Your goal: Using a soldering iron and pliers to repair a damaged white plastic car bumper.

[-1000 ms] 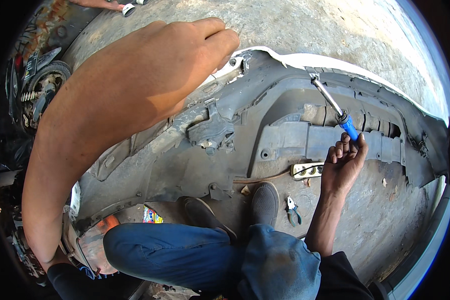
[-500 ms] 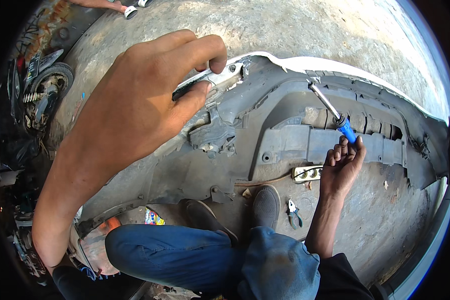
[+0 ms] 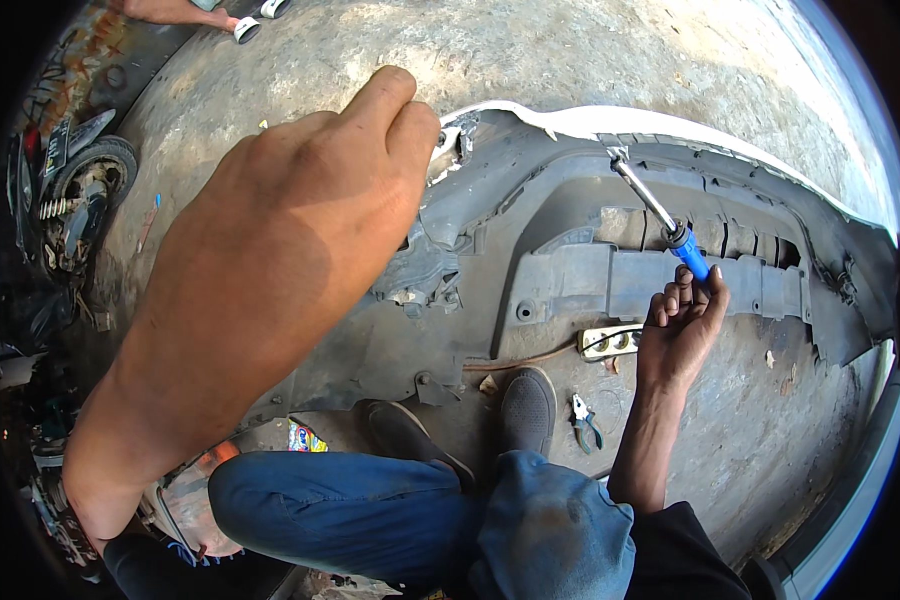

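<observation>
My left hand, back upward and fingers curled down, is closed over the white-and-grey upper edge of a car bumper; what its fingertips grip is hidden. My right hand grips the blue handle of a soldering iron. The iron's metal tip rests at the torn inner edge of the bumper's white rim. The large dark grey plastic bumper, inner side up, stretches across the floor above my shoes. A dark bracket sits on it below my left hand.
A motorbike stands at the left. Another person's bare foot in a sandal is at the top. Pliers, a power strip and a colourful packet lie on the concrete floor near my knees.
My left hand shifted down and left, showing a white fitting between finger and thumb, then moved slightly back up, covering it again. My right hand and the iron barely moved.
</observation>
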A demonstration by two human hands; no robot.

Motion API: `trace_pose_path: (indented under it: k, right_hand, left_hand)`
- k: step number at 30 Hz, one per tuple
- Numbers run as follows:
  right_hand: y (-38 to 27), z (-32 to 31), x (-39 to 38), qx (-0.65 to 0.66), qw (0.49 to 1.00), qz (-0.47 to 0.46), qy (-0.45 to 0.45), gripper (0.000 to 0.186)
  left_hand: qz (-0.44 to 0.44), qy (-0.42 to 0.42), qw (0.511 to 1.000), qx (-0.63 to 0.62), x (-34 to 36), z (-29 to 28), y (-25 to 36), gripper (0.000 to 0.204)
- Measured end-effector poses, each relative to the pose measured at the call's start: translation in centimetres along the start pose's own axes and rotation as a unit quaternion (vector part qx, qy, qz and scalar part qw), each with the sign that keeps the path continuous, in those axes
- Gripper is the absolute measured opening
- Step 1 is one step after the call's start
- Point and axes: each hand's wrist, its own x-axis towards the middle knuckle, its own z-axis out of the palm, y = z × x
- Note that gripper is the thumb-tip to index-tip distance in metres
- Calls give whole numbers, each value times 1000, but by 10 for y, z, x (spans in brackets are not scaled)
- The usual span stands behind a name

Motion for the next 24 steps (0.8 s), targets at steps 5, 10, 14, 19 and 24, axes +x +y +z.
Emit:
trace_pose_path:
  k: [5, 10, 14, 19, 24]
  right_hand:
    - [-2, 2, 0, -4, 1000, 0, 1, 26]
    - [0, 1, 2, 2, 1000, 10, 9, 26]
    - [1, 1, 1, 15, 1000, 18, 2, 23]
    - [1, 0, 2, 9, 1000, 19, 3, 26]
    - [2, 1, 0, 8, 1000, 26, 2, 28]
  left_hand:
    - [-6, -49, 994, 95, 5, -2, 8, 33]
    - [-10, -64, 992, 108, 8, 0, 9, 36]
    - [-7, -38, 998, 55, 7, -1, 5, 33]
    - [3, 77, 994, -73, 5, 8, -8, 11]
    - [-42, 98, 988, -112, -4, 10, -10, 9]
